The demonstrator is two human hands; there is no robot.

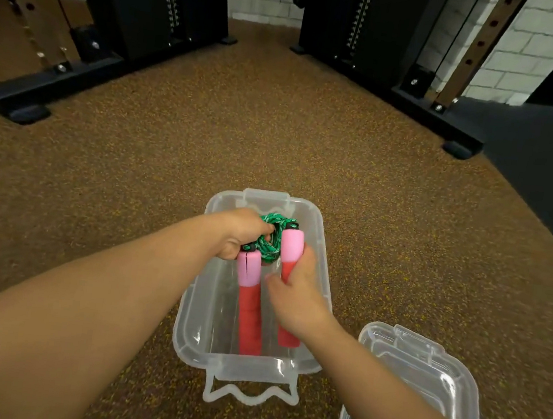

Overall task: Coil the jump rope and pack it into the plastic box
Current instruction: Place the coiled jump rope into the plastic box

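The left hand [242, 236] is reaching over the far end of the clear plastic box [186, 319], and its fingers are curling round the green coiled cord of the jump rope [273, 240], holding the bundle just inside the box's far wall. The right hand [296, 297] is gripping the right handle [292, 245], with its fingers wrapping round the red lower part while the pink upper part is sticking out beyond the hand toward the coil. The left handle [250, 309] is lying lengthwise inside the box, its red end pointing at the near wall and its pink end sitting just beside the left hand. Whether this handle is resting flat on the bottom or hanging a little from the coil is hard to tell through the clear plastic. The two handles are running roughly side by side, close together, both within the box walls. The box is standing on the speckled brown floor [208, 132], and its latch [249, 392] is lying folded out on the floor at the near end. A clear lid [421, 381] is lying on the floor just to the right of the box, apart from it, with the right forearm passing over its near edge. Farther off, the black feet of a gym rack [52, 77] are standing on the floor to both sides, a white brick wall [527, 48] is showing behind them, and a dark mat [550, 154] is covering the floor at the far right.
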